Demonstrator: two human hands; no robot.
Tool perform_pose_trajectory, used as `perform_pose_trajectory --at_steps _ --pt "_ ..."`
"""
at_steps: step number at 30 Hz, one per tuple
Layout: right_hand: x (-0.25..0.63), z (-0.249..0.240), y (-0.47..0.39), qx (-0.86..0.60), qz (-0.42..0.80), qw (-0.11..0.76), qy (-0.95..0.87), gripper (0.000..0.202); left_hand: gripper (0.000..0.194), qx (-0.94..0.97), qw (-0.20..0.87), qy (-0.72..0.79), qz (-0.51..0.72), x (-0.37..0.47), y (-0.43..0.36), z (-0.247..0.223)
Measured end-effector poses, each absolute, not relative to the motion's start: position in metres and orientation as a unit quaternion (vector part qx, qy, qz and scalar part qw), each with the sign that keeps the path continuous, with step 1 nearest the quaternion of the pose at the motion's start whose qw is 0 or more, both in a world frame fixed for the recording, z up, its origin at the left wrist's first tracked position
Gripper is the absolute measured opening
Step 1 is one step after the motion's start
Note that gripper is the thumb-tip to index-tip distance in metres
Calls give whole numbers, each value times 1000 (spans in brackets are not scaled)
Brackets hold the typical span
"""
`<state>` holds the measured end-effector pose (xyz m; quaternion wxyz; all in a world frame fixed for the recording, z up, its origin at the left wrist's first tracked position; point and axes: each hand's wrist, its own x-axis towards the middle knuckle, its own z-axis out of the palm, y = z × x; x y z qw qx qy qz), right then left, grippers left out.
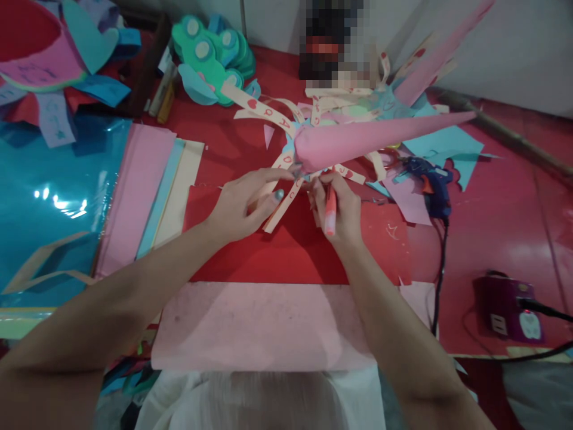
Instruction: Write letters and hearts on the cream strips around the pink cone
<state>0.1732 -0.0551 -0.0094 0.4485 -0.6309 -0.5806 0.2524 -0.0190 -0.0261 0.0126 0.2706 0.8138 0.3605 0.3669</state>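
Observation:
A pink paper cone lies on its side, its point toward the right. From its pale blue base spread cream paper strips with red hearts and letters. My left hand is at the base from the left, fingertips on the craft and a strip passing between thumb and forefinger. An orange-red marker is gripped in my right hand, which is against the lower side of the base. The marker's tip is hidden by my fingers. Red paper lies beneath both hands.
A blue glue gun and a purple power adapter with cords are on the right. Green frog-like paper cutouts sit at the back left. Blue plastic-covered sheets lie left. Another pink cone stands behind, among scraps.

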Motion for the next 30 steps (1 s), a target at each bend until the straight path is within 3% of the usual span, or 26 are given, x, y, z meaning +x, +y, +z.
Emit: perform_pose_trajectory --at_steps 6,20,30 --pt "173 -10 -53 -643 247 460 -560 31 33 845 212 351 343 -21 -27 10" --pt "175 -8 -51 -679 131 504 -517 18 27 822 218 421 314 -15 -21 12" --pt "177 -10 -48 -674 172 507 -509 17 22 843 190 440 244 -13 -18 12"
